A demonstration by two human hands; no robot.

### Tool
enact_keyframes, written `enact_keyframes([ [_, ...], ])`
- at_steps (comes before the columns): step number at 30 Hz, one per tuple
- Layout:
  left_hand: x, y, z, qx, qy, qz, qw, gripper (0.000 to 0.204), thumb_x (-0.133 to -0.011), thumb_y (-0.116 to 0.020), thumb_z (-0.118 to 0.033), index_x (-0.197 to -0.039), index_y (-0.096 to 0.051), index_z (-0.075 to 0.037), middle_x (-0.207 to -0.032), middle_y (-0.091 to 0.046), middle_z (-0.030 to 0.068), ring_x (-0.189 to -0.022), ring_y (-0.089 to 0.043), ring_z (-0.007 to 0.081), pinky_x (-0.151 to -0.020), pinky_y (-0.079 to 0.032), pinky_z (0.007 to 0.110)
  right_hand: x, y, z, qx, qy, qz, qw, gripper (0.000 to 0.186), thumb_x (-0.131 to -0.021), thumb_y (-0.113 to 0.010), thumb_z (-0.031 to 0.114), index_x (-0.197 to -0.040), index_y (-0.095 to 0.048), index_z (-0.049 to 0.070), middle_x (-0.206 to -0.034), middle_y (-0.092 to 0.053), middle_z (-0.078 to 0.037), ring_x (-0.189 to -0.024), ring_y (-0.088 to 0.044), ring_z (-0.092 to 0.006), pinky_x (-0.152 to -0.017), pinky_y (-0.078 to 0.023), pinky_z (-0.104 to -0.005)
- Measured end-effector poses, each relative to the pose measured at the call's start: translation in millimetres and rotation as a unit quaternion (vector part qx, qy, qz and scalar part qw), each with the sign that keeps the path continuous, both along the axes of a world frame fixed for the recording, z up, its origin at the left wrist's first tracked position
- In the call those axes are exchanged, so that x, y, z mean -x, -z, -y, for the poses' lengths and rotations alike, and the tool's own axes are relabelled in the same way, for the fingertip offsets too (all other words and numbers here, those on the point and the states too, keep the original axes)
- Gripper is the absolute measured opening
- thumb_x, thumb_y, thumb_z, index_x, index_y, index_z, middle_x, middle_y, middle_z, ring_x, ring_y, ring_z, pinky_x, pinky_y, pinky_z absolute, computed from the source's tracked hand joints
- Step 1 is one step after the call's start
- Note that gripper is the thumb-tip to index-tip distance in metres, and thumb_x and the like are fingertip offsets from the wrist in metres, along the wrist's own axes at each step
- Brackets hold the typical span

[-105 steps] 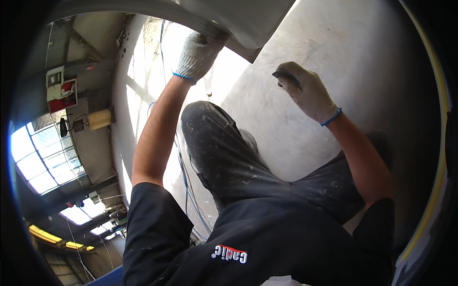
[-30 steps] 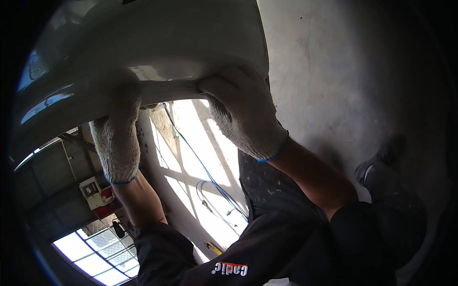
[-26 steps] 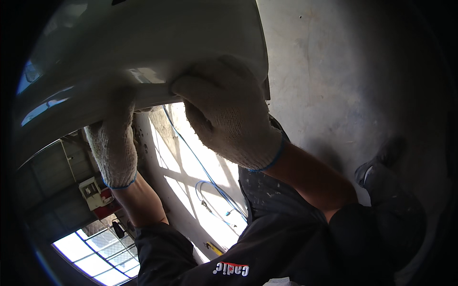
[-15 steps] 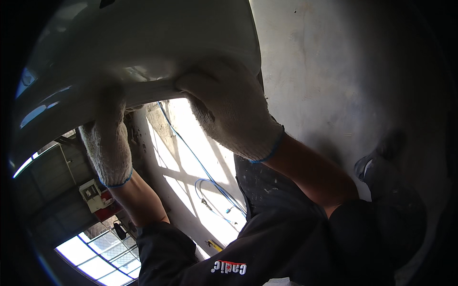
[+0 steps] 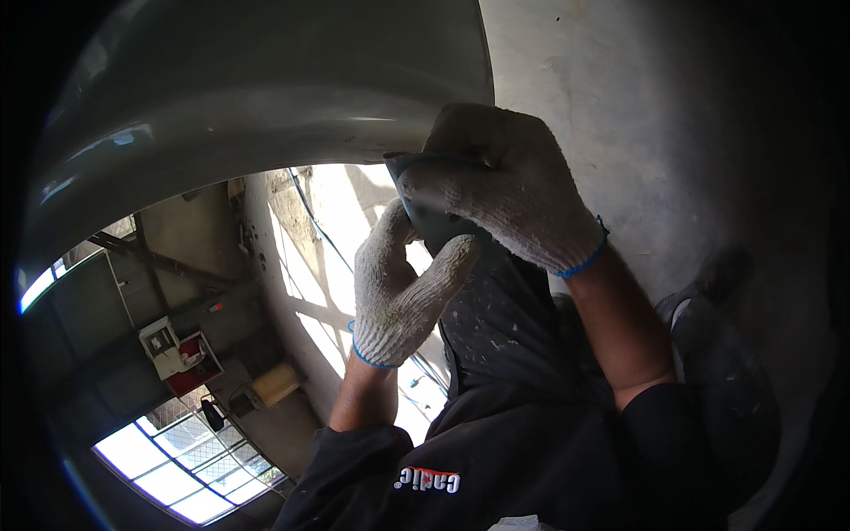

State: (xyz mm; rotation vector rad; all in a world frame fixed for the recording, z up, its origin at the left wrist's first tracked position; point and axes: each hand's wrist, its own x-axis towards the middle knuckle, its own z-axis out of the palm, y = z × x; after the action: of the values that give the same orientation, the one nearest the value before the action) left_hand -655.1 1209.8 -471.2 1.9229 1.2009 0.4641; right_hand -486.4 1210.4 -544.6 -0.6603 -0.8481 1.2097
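Note:
A thin dark sheet (image 5: 434, 226), which looks like sandpaper, is held between my two gloved hands just below the edge of a glossy dark panel (image 5: 292, 97), like a vehicle body part. My right hand (image 5: 509, 181) grips the sheet's upper part, with fingers bent over it. From below left, my left hand (image 5: 403, 283) pinches its lower part, thumb in front and fingers partly hidden behind. Both white knit gloves have blue cuffs. Neither hand is plainly touching the panel.
A pale wall or floor surface (image 5: 602, 115) spans the right side. Below the panel, a blue hose (image 5: 310, 212) crosses sunlit ground. A white-and-red box (image 5: 164, 350) and a gridded window (image 5: 190, 465) show at lower left. My dark trousers (image 5: 500, 327) fill the lower middle.
Both hands have left the panel's lower edge and come together to the right. The dark sheet now shows between them. The view has shifted slightly.

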Motion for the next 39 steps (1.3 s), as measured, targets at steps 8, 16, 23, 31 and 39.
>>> enact_keyframes([
  [8, 0.0, 13.4, -10.4, 0.043, -0.049, 0.005, 0.998, 0.029, -0.096, -0.075, -0.008, -0.121, -0.068, 0.005, -0.103, -0.076, 0.0109, -0.089, -0.070, 0.0124, -0.074, -0.057, 0.026, 7.2, 7.1, -2.9, -0.012, 0.009, -0.048, 0.999, 0.017, -0.095, -0.077, 0.015, -0.108, -0.075, 0.005, -0.104, -0.077, -0.005, -0.097, -0.073, -0.0147, -0.086, -0.060, -0.0314],
  [16, 14.4, -74.2, -46.6, -0.230, -0.031, 0.017, 0.973, 0.041, -0.097, -0.075, -0.023, -0.127, -0.061, 0.002, -0.124, -0.069, 0.0165, -0.118, -0.066, 0.0216, -0.102, -0.054, 0.038, 32.1, -24.0, -26.2, -0.104, 0.361, 0.307, 0.875, 0.017, -0.090, -0.078, 0.017, -0.103, -0.073, 0.008, -0.096, -0.073, -0.009, -0.090, -0.071, -0.0296, -0.080, -0.059, -0.0411],
  [23, 45.4, -129.7, -114.6, -0.593, 0.203, -0.344, 0.699, 0.040, -0.110, -0.050, -0.010, -0.149, -0.053, -0.003, -0.142, -0.059, 0.0238, -0.128, -0.061, 0.0396, -0.109, -0.051, 0.047, 48.0, -34.5, -24.7, -0.068, 0.385, 0.348, 0.852, 0.017, -0.086, -0.078, 0.015, -0.101, -0.072, 0.010, -0.094, -0.072, -0.009, -0.085, -0.070, -0.0294, -0.075, -0.058, -0.0430],
  [31, 39.1, -113.0, -112.8, -0.627, 0.192, -0.344, 0.672, 0.046, -0.107, -0.049, -0.002, -0.152, -0.052, -0.012, -0.140, -0.057, 0.0253, -0.123, -0.062, 0.0399, -0.101, -0.054, 0.051, 52.7, -49.1, -29.1, -0.070, 0.400, 0.322, 0.856, 0.018, -0.082, -0.078, 0.010, -0.098, -0.072, 0.010, -0.092, -0.070, -0.008, -0.083, -0.069, -0.0296, -0.076, -0.056, -0.0430],
  [39, -13.3, -105.0, -85.4, -0.329, -0.003, -0.098, 0.939, 0.037, -0.107, -0.055, -0.035, -0.098, -0.065, -0.001, -0.073, -0.063, 0.0086, -0.067, -0.060, 0.0164, -0.063, -0.045, 0.033, 53.8, -28.4, -31.5, -0.062, 0.358, 0.340, 0.867, 0.019, -0.078, -0.076, 0.004, -0.096, -0.071, 0.009, -0.090, -0.068, -0.010, -0.084, -0.064, -0.0314, -0.078, -0.052, -0.0435],
])
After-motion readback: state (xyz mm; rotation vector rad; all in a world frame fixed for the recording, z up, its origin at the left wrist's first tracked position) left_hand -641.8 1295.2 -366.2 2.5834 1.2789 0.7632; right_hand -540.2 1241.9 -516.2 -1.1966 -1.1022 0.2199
